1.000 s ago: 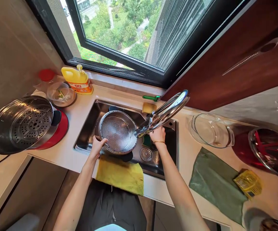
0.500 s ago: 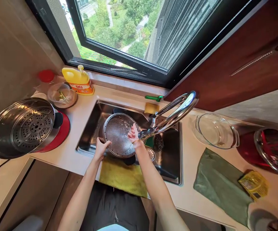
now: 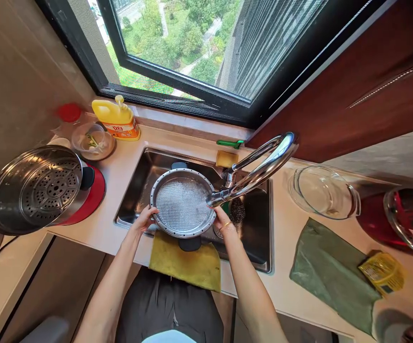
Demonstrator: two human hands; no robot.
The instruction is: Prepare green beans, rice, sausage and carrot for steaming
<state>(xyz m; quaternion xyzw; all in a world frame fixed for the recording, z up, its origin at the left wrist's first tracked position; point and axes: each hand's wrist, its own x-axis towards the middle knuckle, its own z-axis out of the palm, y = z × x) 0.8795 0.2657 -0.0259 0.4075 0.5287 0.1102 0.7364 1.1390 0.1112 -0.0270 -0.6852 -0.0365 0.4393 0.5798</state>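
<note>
A round metal pan (image 3: 183, 205) with a textured base, a dotted rim and two dark handles sits level over the sink (image 3: 135, 190), under the faucet (image 3: 259, 176). Water glistens on its base. My left hand (image 3: 145, 219) is closed on the pan's left rim. On the right side, my right hand (image 3: 221, 219) grips the rim beside the faucet's spout; its fingers are partly hidden beneath. Below the near handle, a yellow-green cloth (image 3: 185, 264) drapes over the sink's front edge.
A steel wool scourer (image 3: 237, 209) lies in the sink's right part. Behind the faucet sit a sponge (image 3: 226, 158) and a green-handled tool (image 3: 230, 143). A steamer pot (image 3: 45, 183) and yellow detergent jug (image 3: 116, 119) stand left; a glass bowl (image 3: 326, 193) and green cloth (image 3: 331, 276) are right.
The pan has come from a tilted position to nearly level. My right hand, which was open over the pan beneath the spout, has moved down and right onto its rim.
</note>
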